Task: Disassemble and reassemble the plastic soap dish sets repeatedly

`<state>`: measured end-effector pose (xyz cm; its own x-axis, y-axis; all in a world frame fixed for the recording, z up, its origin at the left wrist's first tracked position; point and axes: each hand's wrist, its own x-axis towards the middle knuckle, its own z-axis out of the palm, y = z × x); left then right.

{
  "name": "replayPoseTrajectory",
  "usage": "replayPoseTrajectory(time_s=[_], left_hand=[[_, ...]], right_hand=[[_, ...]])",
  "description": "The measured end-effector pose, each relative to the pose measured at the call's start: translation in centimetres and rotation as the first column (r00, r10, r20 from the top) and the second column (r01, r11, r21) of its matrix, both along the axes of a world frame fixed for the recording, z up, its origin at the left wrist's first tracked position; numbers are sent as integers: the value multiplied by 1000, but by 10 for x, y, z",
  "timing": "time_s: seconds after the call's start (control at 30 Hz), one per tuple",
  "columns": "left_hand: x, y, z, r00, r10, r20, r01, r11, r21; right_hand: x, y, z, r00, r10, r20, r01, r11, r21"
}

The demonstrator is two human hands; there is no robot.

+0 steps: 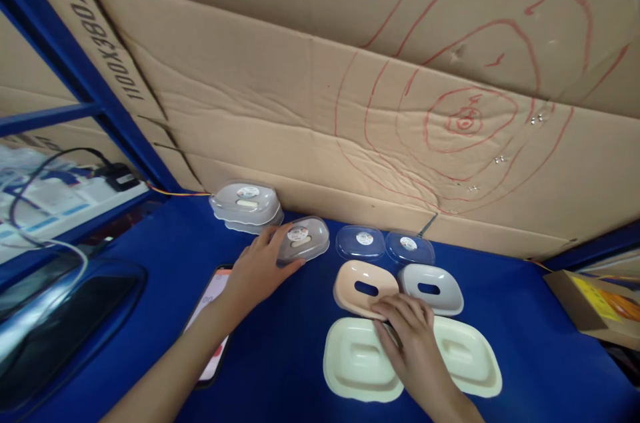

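Observation:
My left hand (260,270) grips the left side of a lidded soap dish (313,246), its thumb in front and fingertips partly hidden behind. My right hand (407,333) has its fingers closed on the near right edge of a peach soap dish insert (353,276) with an oval slot. A grey insert (443,296) sits to the right of it. Below them lie two pale green soap dish bases (350,366), the right-hand base (473,356) partly covered by my right hand. Behind the inserts are two clear lids, a left lid (347,246) and a right lid (423,251), with round stickers.
Stacked lidded soap dishes (245,213) stand at the back left against the cardboard wall (280,96). A phone (215,356) lies under my left forearm on the blue table (280,370). A dark cable-edged object (65,323) is at left, a cardboard box (595,310) at right.

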<state>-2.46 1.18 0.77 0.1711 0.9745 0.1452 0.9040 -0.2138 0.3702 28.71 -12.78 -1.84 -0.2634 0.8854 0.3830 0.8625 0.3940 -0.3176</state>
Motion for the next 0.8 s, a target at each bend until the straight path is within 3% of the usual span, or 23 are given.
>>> replayPoseTrajectory(time_s=[0.1,0.2,0.27,0.3,0.37,0.4,0.5,0.57,0.67,0.8], left_hand=[[2,-1,-1,1000,18,-7,-18,1000,18],[11,-15,5,999,35,18,-37,984,173],[23,-34,11,995,-61,84,35,959,282],[29,-46,14,977,-173,123,133,951,281],[43,-69,17,898,-413,150,405,911,81],[49,-79,17,859,-489,152,500,864,-49],[61,-96,11,802,-575,161,595,749,-291],[64,-97,6,802,-563,198,595,726,-346],[63,-90,4,821,-441,362,550,782,-295],[58,-81,4,690,-214,691,495,836,-236]], right_hand=[[-1,0,-1,1000,8,-5,-8,1000,10],[-1,0,-2,1000,14,-17,-13,999,33],[0,0,-2,999,12,-50,-9,998,60],[1,0,-1,997,5,-79,1,997,75],[3,1,1,987,-30,-161,46,994,99],[4,1,2,976,-53,-210,78,991,111],[7,-1,7,932,-106,-345,168,973,157],[7,-3,10,913,-105,-395,190,964,184],[5,-8,13,916,-55,-397,146,968,202],[1,-13,17,938,33,-345,41,978,205]])
